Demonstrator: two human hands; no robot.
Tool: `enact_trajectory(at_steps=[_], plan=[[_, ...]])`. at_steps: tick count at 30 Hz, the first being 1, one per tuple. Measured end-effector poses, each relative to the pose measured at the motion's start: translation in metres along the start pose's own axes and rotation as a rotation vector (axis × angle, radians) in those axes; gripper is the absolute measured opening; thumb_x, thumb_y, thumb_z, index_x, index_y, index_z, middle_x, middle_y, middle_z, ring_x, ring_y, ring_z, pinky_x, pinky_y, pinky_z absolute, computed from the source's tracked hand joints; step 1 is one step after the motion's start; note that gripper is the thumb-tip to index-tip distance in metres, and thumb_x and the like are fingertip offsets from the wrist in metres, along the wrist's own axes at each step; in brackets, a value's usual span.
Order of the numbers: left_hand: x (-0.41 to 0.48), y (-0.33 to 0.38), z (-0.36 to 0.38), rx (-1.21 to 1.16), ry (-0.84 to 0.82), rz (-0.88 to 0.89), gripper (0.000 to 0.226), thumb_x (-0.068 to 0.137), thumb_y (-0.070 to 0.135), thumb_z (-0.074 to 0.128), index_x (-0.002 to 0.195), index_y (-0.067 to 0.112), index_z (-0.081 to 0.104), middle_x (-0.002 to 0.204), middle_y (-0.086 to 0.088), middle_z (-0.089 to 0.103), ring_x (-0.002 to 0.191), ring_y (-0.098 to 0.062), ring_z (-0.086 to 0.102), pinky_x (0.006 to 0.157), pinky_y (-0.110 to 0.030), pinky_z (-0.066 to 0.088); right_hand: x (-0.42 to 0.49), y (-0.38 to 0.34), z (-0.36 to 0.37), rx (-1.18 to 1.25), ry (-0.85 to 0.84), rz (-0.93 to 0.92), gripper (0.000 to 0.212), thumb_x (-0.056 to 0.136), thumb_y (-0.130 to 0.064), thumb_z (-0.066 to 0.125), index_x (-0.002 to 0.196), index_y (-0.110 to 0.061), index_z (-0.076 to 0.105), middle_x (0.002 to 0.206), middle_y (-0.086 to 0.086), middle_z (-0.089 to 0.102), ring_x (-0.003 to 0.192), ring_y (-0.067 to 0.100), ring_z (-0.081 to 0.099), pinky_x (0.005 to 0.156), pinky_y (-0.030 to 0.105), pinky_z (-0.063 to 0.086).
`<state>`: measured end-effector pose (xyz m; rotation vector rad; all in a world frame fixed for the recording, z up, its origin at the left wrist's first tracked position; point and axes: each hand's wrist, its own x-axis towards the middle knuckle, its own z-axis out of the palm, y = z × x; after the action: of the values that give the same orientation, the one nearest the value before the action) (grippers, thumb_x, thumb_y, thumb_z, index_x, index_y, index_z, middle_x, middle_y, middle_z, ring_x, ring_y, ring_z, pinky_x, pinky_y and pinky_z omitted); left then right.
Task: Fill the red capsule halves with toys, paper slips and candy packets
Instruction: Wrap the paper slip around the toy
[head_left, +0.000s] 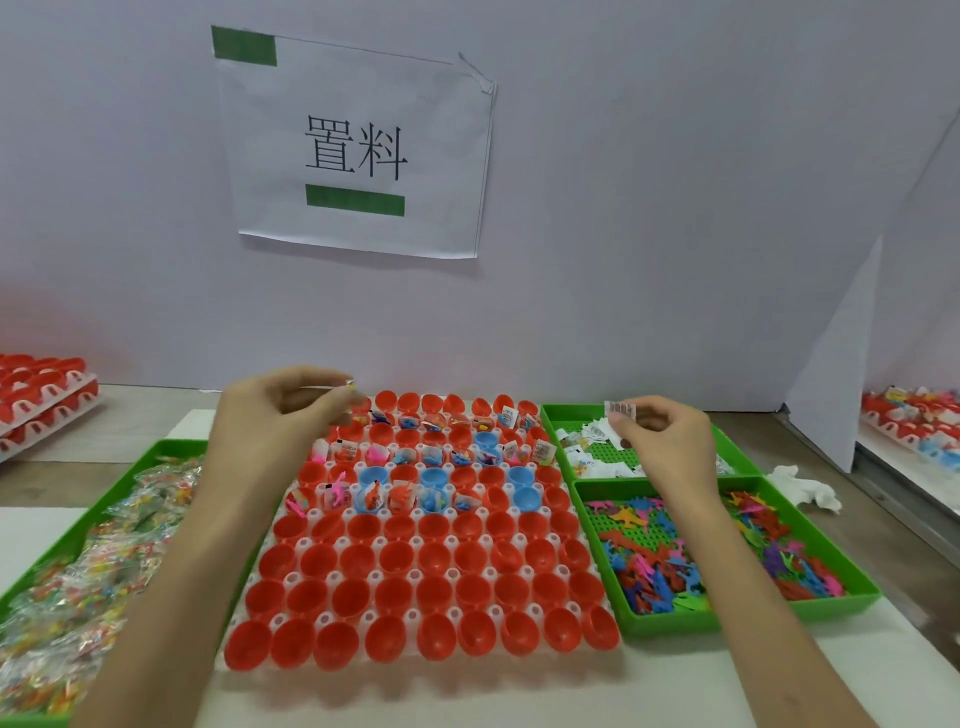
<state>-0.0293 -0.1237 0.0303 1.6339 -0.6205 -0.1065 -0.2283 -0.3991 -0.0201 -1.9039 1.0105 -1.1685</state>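
Observation:
A white holder tray (415, 574) in front of me carries rows of red capsule halves (436, 558), with a few blue ones among them. Several far halves hold toys and paper slips; the near rows are bare. My left hand (283, 410) hovers over the tray's far left corner and pinches a small clear candy packet (349, 385). My right hand (662, 439) is raised over the far right green tray (550, 415) and pinches a white printed paper slip (621, 409).
A green tray (753, 610) of several colourful flat toys lies at the right. Another green tray (156, 452) of clear candy packets lies at the left. Stacked trays of red capsules (41, 395) stand far left, more at far right. A white partition with a paper sign stands behind.

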Motion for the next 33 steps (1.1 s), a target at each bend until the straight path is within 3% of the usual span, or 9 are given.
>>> enact_trajectory(at_steps=[3,6,10,14,16,21,26,29,33], plan=[[-0.012,0.015,0.018,-0.068,-0.103,0.052,0.010,0.084,0.024,0.076,0.093,0.027,0.074,0.081,0.007,0.078,0.074,-0.008,0.074,0.074,-0.025,0.054,0.004,0.000,0.001,0.003,0.058,0.054,0.006,0.084,-0.022,0.079,0.085,-0.021,0.074,0.076,-0.005,0.073,0.072,0.012,0.071,0.062,0.028,0.053],[-0.019,0.023,0.027,-0.076,-0.157,0.088,0.010,0.085,0.022,0.075,0.094,0.026,0.075,0.082,0.008,0.078,0.076,-0.008,0.075,0.075,-0.026,0.055,0.004,0.010,-0.002,-0.033,0.088,0.130,0.007,0.083,-0.023,0.080,0.083,-0.020,0.073,0.078,-0.007,0.070,0.082,0.016,0.069,0.070,0.031,0.053],[-0.021,0.026,0.031,-0.086,-0.194,0.092,0.010,0.087,0.019,0.074,0.094,0.025,0.074,0.080,0.010,0.078,0.074,-0.006,0.075,0.065,-0.013,0.056,0.002,0.019,-0.005,-0.051,0.056,0.142,0.012,0.090,-0.026,0.073,0.096,-0.018,0.078,0.084,-0.012,0.069,0.090,0.013,0.066,0.089,0.042,0.054],[-0.023,0.025,0.034,-0.089,-0.225,0.078,0.012,0.088,0.014,0.073,0.093,0.025,0.074,0.080,0.009,0.078,0.074,-0.006,0.075,0.064,-0.009,0.053,0.002,0.013,-0.011,-0.011,0.116,0.097,0.003,0.087,-0.024,0.076,0.085,-0.021,0.078,0.076,-0.015,0.069,0.076,0.004,0.063,0.069,0.025,0.049],[-0.024,0.025,0.035,-0.074,-0.229,0.074,0.012,0.088,0.015,0.073,0.094,0.026,0.074,0.080,0.011,0.078,0.074,-0.005,0.075,0.062,-0.009,0.053,0.001,0.012,-0.013,-0.002,0.130,0.081,0.013,0.083,-0.020,0.080,0.073,-0.026,0.073,0.072,-0.012,0.070,0.072,0.005,0.064,0.062,0.021,0.044],[-0.027,0.026,0.034,-0.070,-0.232,0.093,0.013,0.088,0.016,0.074,0.092,0.029,0.074,0.079,0.013,0.078,0.074,-0.004,0.074,0.061,-0.008,0.052,0.000,0.014,-0.014,-0.024,0.120,0.126,0.017,0.073,-0.016,0.087,0.067,-0.022,0.072,0.068,-0.009,0.070,0.069,0.008,0.065,0.062,0.025,0.048],[-0.026,0.028,0.031,-0.090,-0.223,0.088,0.014,0.088,0.014,0.074,0.092,0.027,0.074,0.079,0.011,0.078,0.074,-0.005,0.075,0.060,-0.008,0.052,-0.001,0.017,-0.016,0.049,0.100,0.190,0.017,0.071,-0.022,0.090,0.067,-0.017,0.074,0.067,-0.005,0.072,0.070,0.013,0.068,0.078,0.040,0.057],[-0.026,0.030,0.032,-0.115,-0.242,0.066,0.012,0.088,0.015,0.073,0.093,0.026,0.075,0.080,0.010,0.078,0.075,-0.006,0.075,0.062,-0.009,0.052,-0.001,0.003,-0.022,0.179,-0.015,0.156,0.013,0.072,-0.021,0.088,0.072,-0.020,0.075,0.070,-0.008,0.074,0.065,0.001,0.067,0.075,0.034,0.055],[-0.030,0.035,0.039,-0.208,-0.298,0.008,0.010,0.088,0.011,0.072,0.094,0.018,0.076,0.082,0.001,0.079,0.076,-0.013,0.076,0.064,-0.015,0.057,-0.009,-0.051,-0.026,0.375,-0.201,-0.031,0.011,0.066,-0.028,0.087,0.074,-0.026,0.079,0.073,-0.001,0.075,0.063,0.009,0.068,0.066,0.020,0.053]])
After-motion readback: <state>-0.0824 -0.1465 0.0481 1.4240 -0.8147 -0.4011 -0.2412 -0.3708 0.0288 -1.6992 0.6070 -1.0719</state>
